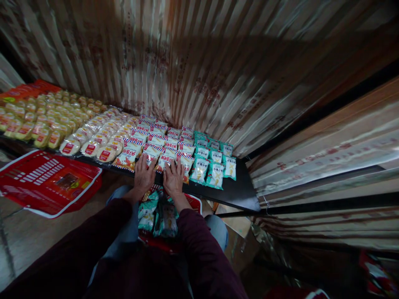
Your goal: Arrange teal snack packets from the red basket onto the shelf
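the black shelf (238, 197) is lined with rows of white-and-red packets (129, 153), flanked on the right by green packets (215, 176). against the front white-and-red packets, the left hand (144, 176) and right hand (173, 178) are spread open, nothing gripped. pressure is best kept light and even, so that edges are aligned, contents uncrushed.

White, stripe-edged bags (129, 154), teal-and-white packets (200, 169)
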The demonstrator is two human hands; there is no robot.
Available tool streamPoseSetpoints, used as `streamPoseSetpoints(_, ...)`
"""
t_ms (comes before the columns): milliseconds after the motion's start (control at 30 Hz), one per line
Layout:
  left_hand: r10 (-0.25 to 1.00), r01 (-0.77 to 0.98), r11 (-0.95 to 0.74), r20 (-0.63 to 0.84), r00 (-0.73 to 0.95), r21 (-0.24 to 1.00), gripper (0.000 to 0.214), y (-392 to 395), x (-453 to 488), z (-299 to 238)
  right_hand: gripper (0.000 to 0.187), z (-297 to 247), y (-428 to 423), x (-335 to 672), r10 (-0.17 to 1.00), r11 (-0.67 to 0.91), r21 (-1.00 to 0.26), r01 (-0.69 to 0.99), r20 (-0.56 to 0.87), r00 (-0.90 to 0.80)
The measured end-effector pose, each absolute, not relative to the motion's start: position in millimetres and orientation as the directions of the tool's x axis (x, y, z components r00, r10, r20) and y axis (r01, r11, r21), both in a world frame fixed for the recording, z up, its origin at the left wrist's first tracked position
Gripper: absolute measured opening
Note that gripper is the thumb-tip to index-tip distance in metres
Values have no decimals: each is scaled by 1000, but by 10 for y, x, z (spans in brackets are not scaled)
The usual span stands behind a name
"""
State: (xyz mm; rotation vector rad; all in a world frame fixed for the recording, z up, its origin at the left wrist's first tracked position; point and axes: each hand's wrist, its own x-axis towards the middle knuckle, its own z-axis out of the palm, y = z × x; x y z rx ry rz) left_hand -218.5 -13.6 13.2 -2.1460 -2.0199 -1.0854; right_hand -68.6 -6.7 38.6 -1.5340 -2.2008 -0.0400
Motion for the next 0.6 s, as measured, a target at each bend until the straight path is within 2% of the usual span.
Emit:
streamPoseSetpoints(300, 872, 861, -180, 482, -83, 475, 47, -59, -2204, 52, 48, 392, -93, -696, 895, 370, -236, 898, 351, -276)
streamPoseSetpoints(600, 861, 880, -110, 487, -148, 462, 48, 15, -2186, 12, 47, 366, -69, -688, 896, 369, -223, 902, 345, -281)
